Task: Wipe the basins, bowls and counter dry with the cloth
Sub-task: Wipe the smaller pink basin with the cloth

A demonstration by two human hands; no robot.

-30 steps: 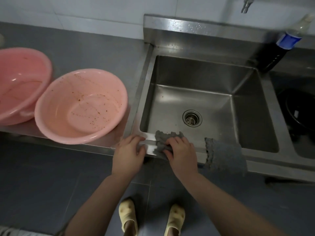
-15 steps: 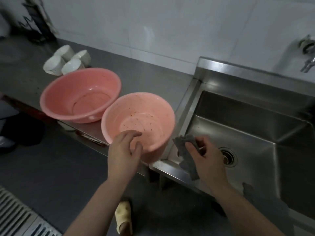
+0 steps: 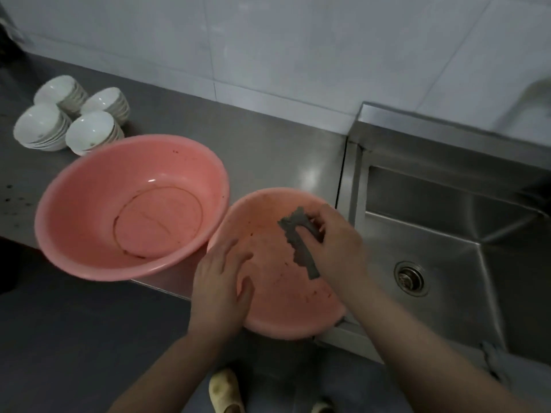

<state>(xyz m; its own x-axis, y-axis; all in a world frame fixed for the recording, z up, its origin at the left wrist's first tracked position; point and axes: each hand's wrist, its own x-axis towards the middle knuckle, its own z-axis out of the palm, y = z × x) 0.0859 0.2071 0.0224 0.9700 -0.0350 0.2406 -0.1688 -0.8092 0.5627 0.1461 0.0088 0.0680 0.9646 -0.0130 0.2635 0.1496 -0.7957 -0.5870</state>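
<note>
We have the smaller basin (image 3: 280, 269) at the bench (image 3: 262, 138) edge, just beside the sink (image 3: 447, 234). Our right hand (image 3: 334, 245) grips the grey cloth (image 3: 298, 242), pressed inside the basin; our left hand (image 3: 220, 281) clamps its near rim. The basin looks like light, thin plastic, likely slippery when wet, so the rim is where we should hold it. The limp cloth bunches easily. The larger basin (image 3: 131, 204) waits beside it.

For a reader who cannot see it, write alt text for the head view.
The right hand presses a grey cloth inside the nearer pink basin, whose rim the left hand grips; a second pink basin sits beside it.
</note>
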